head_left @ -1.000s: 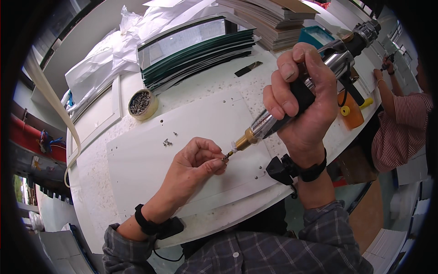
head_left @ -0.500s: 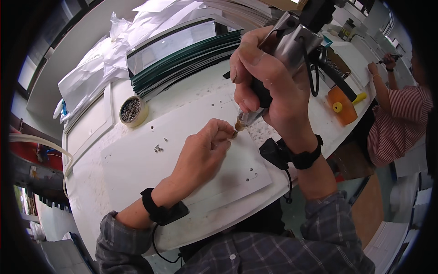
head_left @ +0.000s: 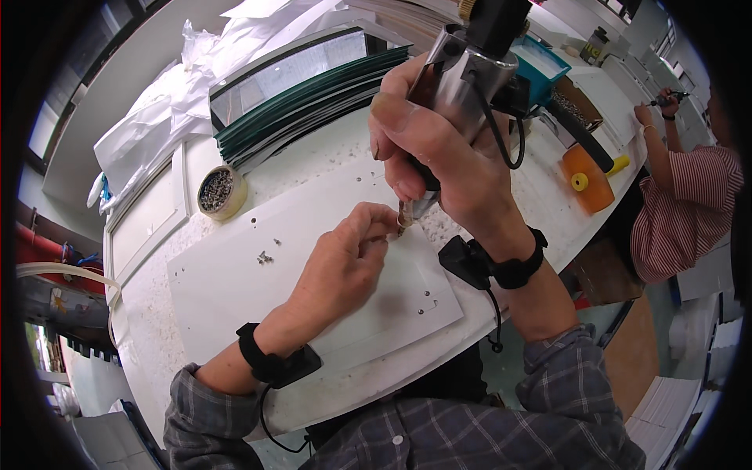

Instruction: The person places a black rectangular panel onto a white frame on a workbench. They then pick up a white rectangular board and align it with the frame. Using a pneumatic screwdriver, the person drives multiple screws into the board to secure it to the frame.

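My right hand (head_left: 470, 168) is wrapped round a silver and black power screwdriver (head_left: 462, 86), tilted with its tip down toward a white panel (head_left: 235, 305). Right beside that tip, the fingers of my left hand (head_left: 337, 262) are pinched together over the panel's far right part. A tiny dark thing shows under the tip, but what the left fingers hold is too small to make out. Several loose screws (head_left: 265, 257) lie on the panel left of my left hand. Two small dark screw heads (head_left: 424, 302) show near its right edge.
A round tub (head_left: 222, 193) full of screws stands beyond the panel. Behind it are a stack of dark green-edged panels (head_left: 305, 102) and crumpled white sheets (head_left: 168, 98). An orange and yellow thing (head_left: 587, 180) lies at right; a person in a striped shirt (head_left: 685, 204) works farther right.
My right hand and the screwdriver have shifted left in view, and the screwdriver stands a little steeper. The left hand stays pinched by the tip. The whole view has shifted slightly.
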### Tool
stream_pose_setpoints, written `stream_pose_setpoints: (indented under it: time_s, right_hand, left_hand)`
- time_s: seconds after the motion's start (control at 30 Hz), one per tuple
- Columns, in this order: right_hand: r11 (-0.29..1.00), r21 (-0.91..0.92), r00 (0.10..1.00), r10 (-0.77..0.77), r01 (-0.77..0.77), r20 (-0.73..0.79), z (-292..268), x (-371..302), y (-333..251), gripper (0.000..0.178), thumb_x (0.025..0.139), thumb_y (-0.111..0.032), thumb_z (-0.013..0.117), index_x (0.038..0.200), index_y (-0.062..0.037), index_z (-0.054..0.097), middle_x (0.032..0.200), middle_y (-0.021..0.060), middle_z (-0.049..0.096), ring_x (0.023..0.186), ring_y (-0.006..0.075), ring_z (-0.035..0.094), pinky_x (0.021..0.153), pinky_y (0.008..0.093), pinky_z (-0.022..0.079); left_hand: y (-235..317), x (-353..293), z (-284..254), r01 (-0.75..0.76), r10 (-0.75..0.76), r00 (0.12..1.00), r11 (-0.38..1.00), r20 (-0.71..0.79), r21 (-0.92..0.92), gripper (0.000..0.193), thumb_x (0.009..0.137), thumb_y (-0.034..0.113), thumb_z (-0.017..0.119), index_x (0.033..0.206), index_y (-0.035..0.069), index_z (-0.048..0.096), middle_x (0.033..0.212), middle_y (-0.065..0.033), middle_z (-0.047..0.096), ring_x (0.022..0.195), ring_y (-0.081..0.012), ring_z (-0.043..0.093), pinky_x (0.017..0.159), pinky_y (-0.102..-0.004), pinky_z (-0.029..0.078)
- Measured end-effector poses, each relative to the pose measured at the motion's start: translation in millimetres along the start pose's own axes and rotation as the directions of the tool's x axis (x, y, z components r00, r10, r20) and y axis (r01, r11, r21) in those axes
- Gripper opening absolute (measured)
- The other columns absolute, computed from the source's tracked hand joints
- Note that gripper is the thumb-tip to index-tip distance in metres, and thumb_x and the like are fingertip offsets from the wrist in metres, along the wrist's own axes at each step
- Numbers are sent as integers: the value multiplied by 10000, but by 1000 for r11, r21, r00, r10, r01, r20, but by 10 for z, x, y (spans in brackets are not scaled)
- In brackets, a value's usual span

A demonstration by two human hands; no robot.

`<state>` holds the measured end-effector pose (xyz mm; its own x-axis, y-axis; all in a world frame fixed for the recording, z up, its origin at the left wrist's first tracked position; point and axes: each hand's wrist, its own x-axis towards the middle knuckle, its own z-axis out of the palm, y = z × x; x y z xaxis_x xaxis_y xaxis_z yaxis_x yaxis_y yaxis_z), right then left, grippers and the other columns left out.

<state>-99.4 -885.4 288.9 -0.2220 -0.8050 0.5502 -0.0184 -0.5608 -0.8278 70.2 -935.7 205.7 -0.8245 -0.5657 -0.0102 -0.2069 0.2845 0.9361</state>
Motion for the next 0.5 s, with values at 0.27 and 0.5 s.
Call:
stream_pose_setpoints:
  time_s: [0.27,0.5]
  right_hand:
    - [997,-44,997,60,-58,48,27,-30,85,204,941,-172,717,884,-61,556,636,32,565,475,69,481,430,238,385]
    - [992,-66,981,115,-106,154,126,-8,-9,175,938,-155,707,943,-48,569,727,85,621,473,70,501,434,238,412]
  left_hand:
    - [45,-7,-12,14,-14,1000,999,-9,35,321,992,-1,504,1311,34,492,1163,-125,644,895,-200,617,838,-345,510]
    - [-58,-28,-84,-60,60,998,996,-2,66,330,1012,40,540,1340,37,508,1124,-102,633,944,-159,629,841,-316,512]
